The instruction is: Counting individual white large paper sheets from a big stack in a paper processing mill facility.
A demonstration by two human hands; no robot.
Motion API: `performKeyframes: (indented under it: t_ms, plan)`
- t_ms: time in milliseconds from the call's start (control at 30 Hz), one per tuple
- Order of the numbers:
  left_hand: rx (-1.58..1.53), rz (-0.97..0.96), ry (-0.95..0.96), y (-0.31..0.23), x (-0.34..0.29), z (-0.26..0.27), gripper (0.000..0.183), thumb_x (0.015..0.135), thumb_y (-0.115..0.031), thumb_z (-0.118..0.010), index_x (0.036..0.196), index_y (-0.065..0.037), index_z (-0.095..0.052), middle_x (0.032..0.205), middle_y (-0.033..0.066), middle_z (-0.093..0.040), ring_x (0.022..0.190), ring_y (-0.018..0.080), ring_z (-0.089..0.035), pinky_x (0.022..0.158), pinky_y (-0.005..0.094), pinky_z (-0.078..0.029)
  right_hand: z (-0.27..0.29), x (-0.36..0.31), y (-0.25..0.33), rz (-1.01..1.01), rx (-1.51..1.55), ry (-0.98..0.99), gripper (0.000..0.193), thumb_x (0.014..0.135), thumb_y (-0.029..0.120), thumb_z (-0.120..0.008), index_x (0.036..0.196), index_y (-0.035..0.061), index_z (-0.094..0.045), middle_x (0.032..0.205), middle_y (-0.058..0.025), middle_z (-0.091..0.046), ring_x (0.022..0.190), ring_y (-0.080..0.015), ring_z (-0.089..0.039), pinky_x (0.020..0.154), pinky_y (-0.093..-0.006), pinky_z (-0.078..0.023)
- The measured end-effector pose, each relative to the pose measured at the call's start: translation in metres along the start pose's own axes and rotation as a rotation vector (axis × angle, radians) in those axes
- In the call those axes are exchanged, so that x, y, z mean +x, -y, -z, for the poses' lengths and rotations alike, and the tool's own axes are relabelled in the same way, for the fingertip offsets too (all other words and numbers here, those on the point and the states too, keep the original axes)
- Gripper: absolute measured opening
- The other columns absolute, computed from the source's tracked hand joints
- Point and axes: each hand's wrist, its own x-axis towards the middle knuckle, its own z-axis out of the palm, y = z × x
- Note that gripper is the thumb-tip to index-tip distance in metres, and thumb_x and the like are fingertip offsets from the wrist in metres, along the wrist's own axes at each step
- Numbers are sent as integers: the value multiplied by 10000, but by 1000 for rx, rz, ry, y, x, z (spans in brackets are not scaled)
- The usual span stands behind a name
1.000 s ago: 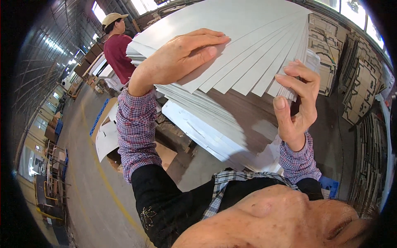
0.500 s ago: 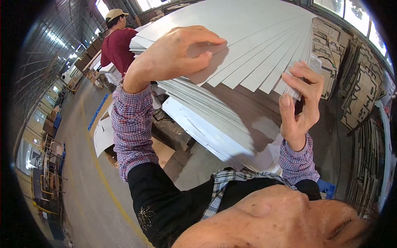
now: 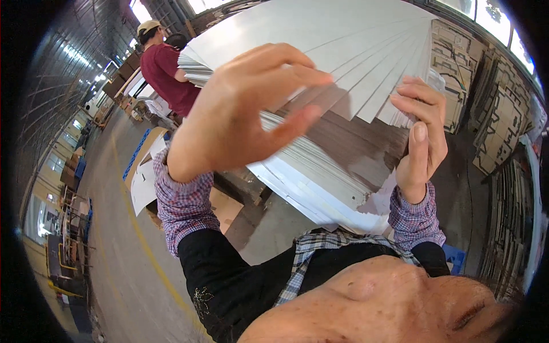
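Observation:
A fan of large white sheets (image 3: 360,54) spreads in front of me, its corners stepped toward the right. My left hand (image 3: 251,111) hovers at the near edge of the fan, thumb and fingers apart, slightly blurred. Whether its fingertips touch a sheet is hard to tell. At the fan's right corner my right hand (image 3: 423,131) is open, fingertips against or close to the sheet edges, thumb raised away from them. Beneath the fan lies a brown flat surface (image 3: 366,148), atop a thick stack of pale sheets (image 3: 320,171).
Cut wooden die boards (image 3: 497,126) lean along the right side. A person (image 3: 166,71) in a dark red shirt stands at the far left. Below them are a cardboard piece and a white sheet (image 3: 144,186). A yellow line (image 3: 137,228) runs along the floor at left.
My left hand has come nearer and lower. Fewer fanned corners show and more of the brown surface is uncovered. My right thumb has swung away from the sheet edges.

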Motion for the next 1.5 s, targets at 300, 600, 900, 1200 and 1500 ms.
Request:
performKeyframes:
  t_ms: [300,600,900,1200,1500]
  plan:
    - [178,-244,-47,-25,24,-31,334,714,-71,-792,1031,-29,-698,960,109,-654,815,299,-633,699,385,-517,-5,4,1,23,-32,17,255,892,154,-687,1094,0,-686,1153,-191,-610,1155,-346,-547,1031,-469,-420]
    - [248,-295,-90,-26,27,-39,307,705,-26,-766,1003,-34,-694,888,85,-636,756,258,-622,646,364,-504,-4,-1,2,50,-80,5,365,866,188,-750,1158,-5,-646,1167,-190,-584,1129,-321,-529,1059,-483,-389]
    - [355,-330,-195,-27,29,-48,310,675,-22,-759,978,-35,-696,822,68,-630,681,230,-611,574,332,-486,-9,-5,-5,72,-63,-96,478,849,205,-784,1215,-20,-576,1172,-163,-580,1115,-306,-521,1074,-497,-394]
    - [452,-380,-269,-24,30,-49,279,678,-21,-766,942,-6,-676,757,63,-596,647,222,-599,545,305,-460,-9,-3,-7,114,-74,-89,460,849,210,-784,1202,-6,-582,1151,-141,-610,1092,-314,-540,1062,-528,-402]
    - [499,-378,-222,-32,39,-56,188,715,-92,-704,873,-23,-627,772,48,-554,662,197,-551,540,305,-439,-7,-2,-1,132,-115,2,291,809,160,-782,1039,-4,-712,1130,-187,-622,1079,-345,-570,1032,-548,-397]
